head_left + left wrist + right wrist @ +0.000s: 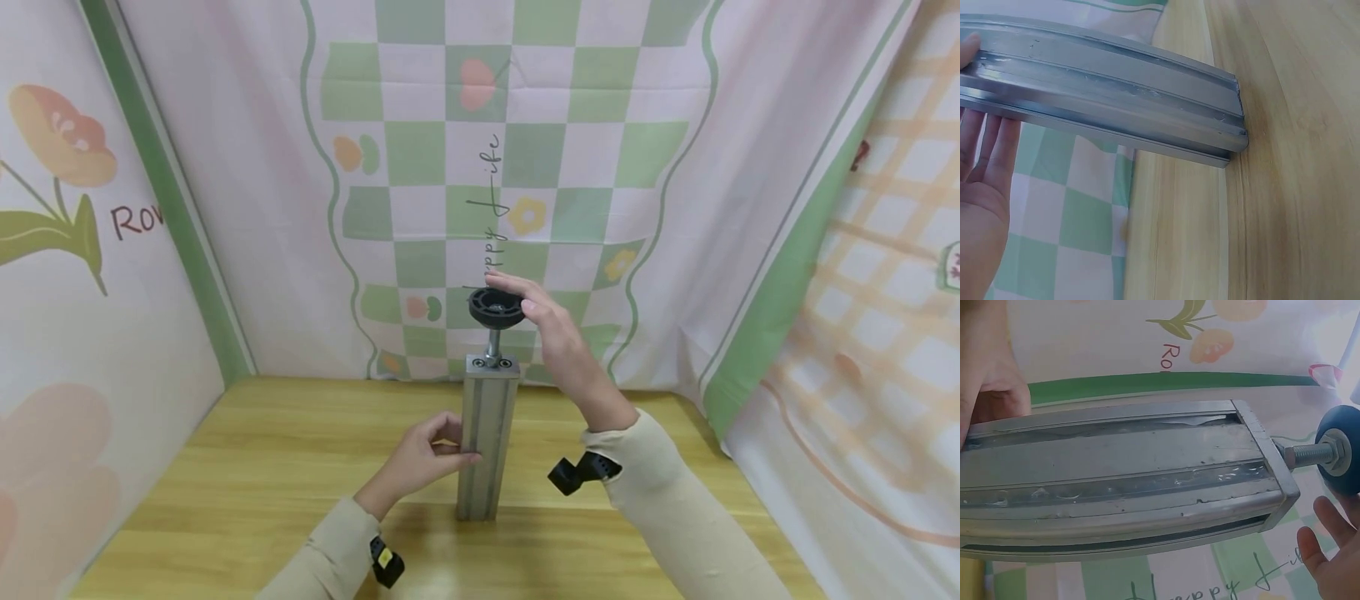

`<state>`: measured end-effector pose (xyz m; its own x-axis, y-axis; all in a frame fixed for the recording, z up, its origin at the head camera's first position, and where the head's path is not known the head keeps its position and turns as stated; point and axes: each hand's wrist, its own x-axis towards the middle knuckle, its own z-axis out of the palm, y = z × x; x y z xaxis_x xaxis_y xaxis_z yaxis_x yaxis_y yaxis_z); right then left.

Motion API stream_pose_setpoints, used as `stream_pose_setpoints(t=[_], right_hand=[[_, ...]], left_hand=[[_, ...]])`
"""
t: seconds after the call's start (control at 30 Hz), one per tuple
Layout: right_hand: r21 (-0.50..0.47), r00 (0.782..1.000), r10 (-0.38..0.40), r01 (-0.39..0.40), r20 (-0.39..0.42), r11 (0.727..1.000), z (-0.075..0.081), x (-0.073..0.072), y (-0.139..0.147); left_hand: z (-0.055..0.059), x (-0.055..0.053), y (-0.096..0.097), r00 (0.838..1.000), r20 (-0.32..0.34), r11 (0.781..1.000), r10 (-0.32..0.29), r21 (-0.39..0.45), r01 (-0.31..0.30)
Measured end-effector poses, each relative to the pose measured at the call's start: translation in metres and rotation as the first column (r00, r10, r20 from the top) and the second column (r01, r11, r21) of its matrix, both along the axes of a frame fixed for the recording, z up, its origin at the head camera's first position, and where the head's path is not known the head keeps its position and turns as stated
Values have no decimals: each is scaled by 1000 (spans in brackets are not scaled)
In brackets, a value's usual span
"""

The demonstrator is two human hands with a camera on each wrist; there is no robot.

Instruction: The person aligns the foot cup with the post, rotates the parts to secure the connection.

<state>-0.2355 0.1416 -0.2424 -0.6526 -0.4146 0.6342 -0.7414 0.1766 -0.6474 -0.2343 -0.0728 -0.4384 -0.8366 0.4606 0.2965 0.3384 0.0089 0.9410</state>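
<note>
An aluminium profile (489,450) stands upright on the wooden table, with long grooves down its sides and an end plate on top. A threaded rod (493,343) with a nut rises from that plate and carries a round black levelling foot (496,310). My left hand (420,458) grips the profile around its middle, thumb on the near face and fingers on the side; in the left wrist view its fingers (1000,150) lie along the profile's edge. Up at the foot's right rim, my right hand (558,333) rests with fairly straight fingers, also seen beside the foot in the right wrist view.
The wooden table (300,450) meets a hanging cloth (420,183) with green checks behind the profile. Printed cloth walls (67,317) close in the left and right sides. Black camera mounts (581,473) sit on both sleeves.
</note>
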Motion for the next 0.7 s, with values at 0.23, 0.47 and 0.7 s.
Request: stream_pose_setpoints(t=[0.23,0.47,0.7], right_hand=[[-21,1000,16,-16,15,1000,-3,0,2],[-22,999,17,-16,33,1000,-2,1,2],[-38,997,35,-33,68,999,-1,4,3]], left_hand=[[0,0,0,1000,-24,1000,6,-20,-6],[3,1,0,1000,-12,999,23,-36,-23],[5,2,1,999,-25,1000,23,-17,-24]])
